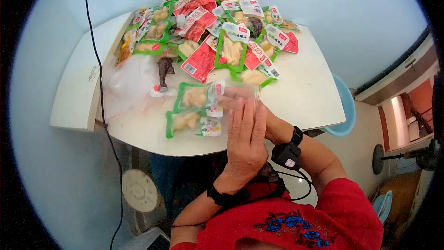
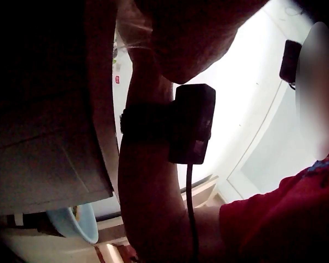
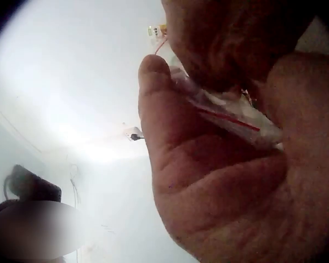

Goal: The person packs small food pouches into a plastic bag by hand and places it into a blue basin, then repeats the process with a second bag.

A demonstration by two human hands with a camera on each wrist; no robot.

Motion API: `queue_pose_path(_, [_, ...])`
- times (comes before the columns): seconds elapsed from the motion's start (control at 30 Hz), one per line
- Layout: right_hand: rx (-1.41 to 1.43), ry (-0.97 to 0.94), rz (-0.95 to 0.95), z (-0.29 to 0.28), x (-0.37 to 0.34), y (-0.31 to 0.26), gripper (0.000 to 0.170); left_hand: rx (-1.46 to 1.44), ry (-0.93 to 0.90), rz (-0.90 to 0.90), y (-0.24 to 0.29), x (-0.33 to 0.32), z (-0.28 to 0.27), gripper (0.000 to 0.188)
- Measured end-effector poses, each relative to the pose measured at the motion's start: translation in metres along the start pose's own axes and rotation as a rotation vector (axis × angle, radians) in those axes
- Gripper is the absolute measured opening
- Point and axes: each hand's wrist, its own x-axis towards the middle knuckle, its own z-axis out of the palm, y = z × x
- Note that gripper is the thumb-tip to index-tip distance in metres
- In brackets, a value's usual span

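A clear zip bag with a red seal line lies at the table's front edge. Through hazy plastic show two green-edged food packets, one in front of the other, with pale pieces in them. My right hand grips the bag near its mouth. Straight fingers of my left hand press over that same end, back of the hand up and thumb hidden. In the right wrist view, the bag's red seal line runs beside the right thumb. The left wrist view is dark and mostly shows the right forearm.
A pile of food packets, green-edged and red, covers the back of the white table. Loose clear bags lie at the left. A black cable hangs there. A stool and blue basin stand below.
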Motion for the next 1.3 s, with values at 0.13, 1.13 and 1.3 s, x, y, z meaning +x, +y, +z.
queue_pose_path(0.13, [-0.357,0.002,-0.125,0.004,-0.023,-0.034,0.024,-0.024,-0.017,-0.013,-0.003,-0.003,0.003,0.051])
queue_pose_path(1.13, [-1.318,0.505,0.177,-0.121,-0.013,-0.079,0.04,-0.039,-0.047,-0.017,-0.005,-0.002,0.0,0.06])
queue_pose_path(1.3, [-0.502,0.592,0.036,-0.123,-0.042,-0.092,0.018,-0.04,-0.043,0.003,-0.006,-0.001,-0.001,0.062])
